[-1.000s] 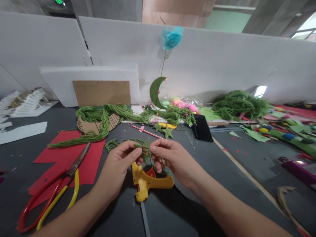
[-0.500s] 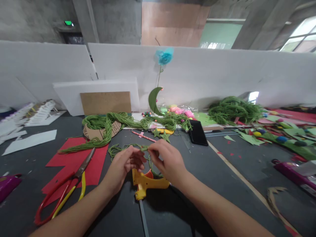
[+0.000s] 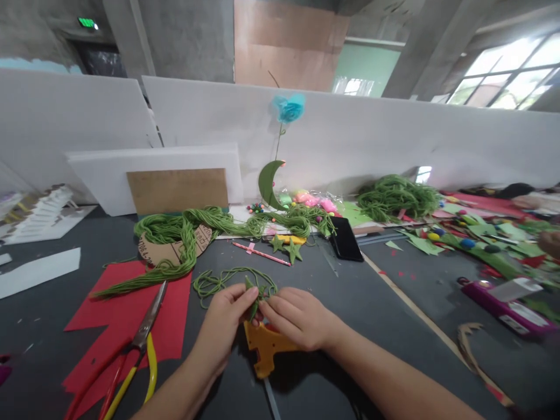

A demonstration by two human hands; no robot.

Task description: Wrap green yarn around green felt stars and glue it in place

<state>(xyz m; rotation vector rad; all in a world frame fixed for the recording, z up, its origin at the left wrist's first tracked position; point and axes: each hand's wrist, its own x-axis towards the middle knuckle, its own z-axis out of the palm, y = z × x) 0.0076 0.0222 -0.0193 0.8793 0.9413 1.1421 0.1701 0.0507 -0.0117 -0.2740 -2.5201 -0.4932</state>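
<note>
Green star (image 3: 253, 311) between left hand (image 3: 225, 318) and right hand (image 3: 304, 318), over glue gun (image 3: 266, 349).
We note left thumb and fingers pinching it; right fingers bunched at its right edge, their grip hidden, so we cannot tell. Hands equally near; long axis unclear. Behind, a clear bag (image 3: 333, 196) holds pink and green pieces (image 3: 311, 200).

Place: craft workshop in a concrete building
Shell: grey concrete wall (image 3: 188, 44), gridded window (image 3: 503, 73), lit green sign (image 3: 87, 23)
Divider: white panels (image 3: 350, 143)
Bench: dark worktable (image 3: 394, 309), paper scraps (image 3: 424, 243)
Tools: scissors (image 3: 142, 336), yellow glue gun (image 3: 265, 351)
Stock: green yarn (image 3: 400, 199), red paper (image 3: 172, 326)
</note>
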